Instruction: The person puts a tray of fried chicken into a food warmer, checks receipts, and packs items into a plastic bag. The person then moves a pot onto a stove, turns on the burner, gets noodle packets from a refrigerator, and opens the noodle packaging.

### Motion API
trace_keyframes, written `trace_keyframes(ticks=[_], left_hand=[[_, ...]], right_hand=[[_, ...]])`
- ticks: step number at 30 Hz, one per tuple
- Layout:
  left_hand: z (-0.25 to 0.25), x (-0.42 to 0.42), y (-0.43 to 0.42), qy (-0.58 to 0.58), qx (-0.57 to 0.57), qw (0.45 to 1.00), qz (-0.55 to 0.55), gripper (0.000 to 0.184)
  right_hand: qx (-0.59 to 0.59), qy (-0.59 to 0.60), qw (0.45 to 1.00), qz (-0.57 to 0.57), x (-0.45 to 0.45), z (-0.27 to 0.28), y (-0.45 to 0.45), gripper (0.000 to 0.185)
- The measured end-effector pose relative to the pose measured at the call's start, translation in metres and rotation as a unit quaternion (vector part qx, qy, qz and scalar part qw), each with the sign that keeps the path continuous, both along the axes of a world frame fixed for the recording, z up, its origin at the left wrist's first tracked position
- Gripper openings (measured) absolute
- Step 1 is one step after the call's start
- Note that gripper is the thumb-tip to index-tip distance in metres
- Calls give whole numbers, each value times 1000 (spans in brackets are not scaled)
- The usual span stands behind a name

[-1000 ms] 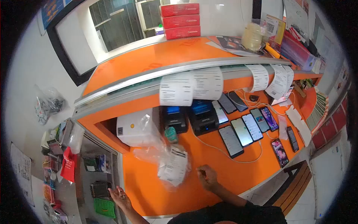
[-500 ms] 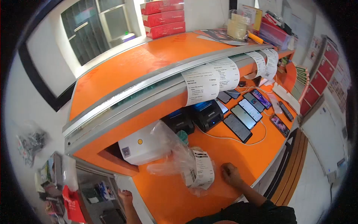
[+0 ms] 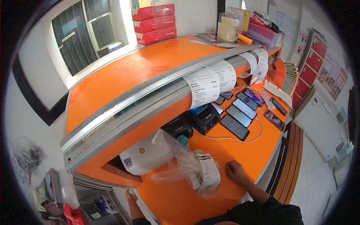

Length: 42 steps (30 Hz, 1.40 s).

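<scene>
left hand (image 3: 131,196) near the orange counter's (image 3: 174,200) edge — grip unclear. crumpled clear plastic bag (image 3: 169,173) and printed white paper slip (image 3: 209,172) on the counter, free of both hands; right hand (image 3: 235,170) beside them — curled, contents hidden.

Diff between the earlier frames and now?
Mostly the camera: the view has swung, putting the bagged bundle further right in frame. The left hand's fingers, spread at first, now look less so. No visible grab or release. Unchanged: right hand beside the bundle, phones laid out, white box under the shelf.
</scene>
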State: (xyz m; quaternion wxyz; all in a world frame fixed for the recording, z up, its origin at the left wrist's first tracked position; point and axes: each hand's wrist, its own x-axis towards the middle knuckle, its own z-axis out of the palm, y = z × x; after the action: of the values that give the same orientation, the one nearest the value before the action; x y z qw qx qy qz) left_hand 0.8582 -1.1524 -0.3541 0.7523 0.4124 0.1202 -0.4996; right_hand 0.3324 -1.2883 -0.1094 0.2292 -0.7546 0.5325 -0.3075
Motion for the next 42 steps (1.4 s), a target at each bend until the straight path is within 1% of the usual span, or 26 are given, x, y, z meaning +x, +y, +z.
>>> trace_keyframes(ticks=[5,9,11,12,14,15,16,17,18,19,20,21,22,23,25,26,29,31,32,35,36,38,40,42], left_hand=[[-17,-121,98,49,70,991,-103,59],[3,-229,193,100,107,983,-112,62],[18,-278,220,117,104,983,-91,63],[25,-300,230,118,97,986,-72,64],[40,-340,240,91,77,993,-21,65],[45,-360,239,67,60,996,13,66],[54,-378,234,0,33,999,40,64],[51,-395,233,-8,10,992,123,61],[73,-411,219,-9,3,988,154,62],[107,-424,200,-10,-3,983,185,63],[129,-433,187,30,-73,968,239,53],[130,-436,184,20,-150,963,225,48],[147,-438,174,47,-136,953,265,43],[157,-438,172,35,-158,956,244,41],[209,-447,163,-36,-153,973,172,65],[218,-453,167,-49,-154,972,168,63],[239,-472,185,-100,-167,969,152,55],[255,-492,200,-147,-179,963,137,48],[252,-503,212,-131,-146,966,167,36],[230,-538,263,-78,-101,968,218,30],[229,-553,282,-58,-84,963,251,26],[214,-586,331,-53,-13,953,297,23],[212,-625,386,-59,47,937,342,22],[200,-668,457,-38,67,915,397,30]], right_hand=[[83,-39,996,-9,-1,11,-2,13],[8,-55,998,39,-10,-16,-8,13],[-43,-62,996,57,-11,-24,-11,12],[-45,-77,993,72,-11,-24,-13,12],[-44,-107,988,104,-12,-20,-13,11],[3,-111,988,111,-13,-16,-12,12],[49,-114,985,119,-14,-10,-12,14],[95,-116,981,126,-16,-7,-12,15],[81,-109,981,138,-18,-11,-15,15],[68,-103,981,149,-18,-21,-18,15],[57,-98,981,157,-17,-29,-18,15],[8,-111,977,184,-17,-31,-16,14],[-39,-125,970,206,-16,-30,-14,12],[-87,-139,960,226,-17,-28,-12,11],[-37,-121,960,248,-18,-26,-7,14],[-14,-110,960,258,-21,-24,-2,15],[-162,-63,955,239,-23,-17,32,21],[-118,-53,959,251,-22,-17,70,22],[-95,-47,961,257,-22,-17,94,23],[-108,-63,920,370,-19,-14,178,24],[-105,-79,897,422,-17,-18,209,24],[-98,-108,837,527,-15,-23,277,22],[-83,-133,762,628,-25,-28,349,18],[-67,-61,712,697,-42,-52,408,15]])
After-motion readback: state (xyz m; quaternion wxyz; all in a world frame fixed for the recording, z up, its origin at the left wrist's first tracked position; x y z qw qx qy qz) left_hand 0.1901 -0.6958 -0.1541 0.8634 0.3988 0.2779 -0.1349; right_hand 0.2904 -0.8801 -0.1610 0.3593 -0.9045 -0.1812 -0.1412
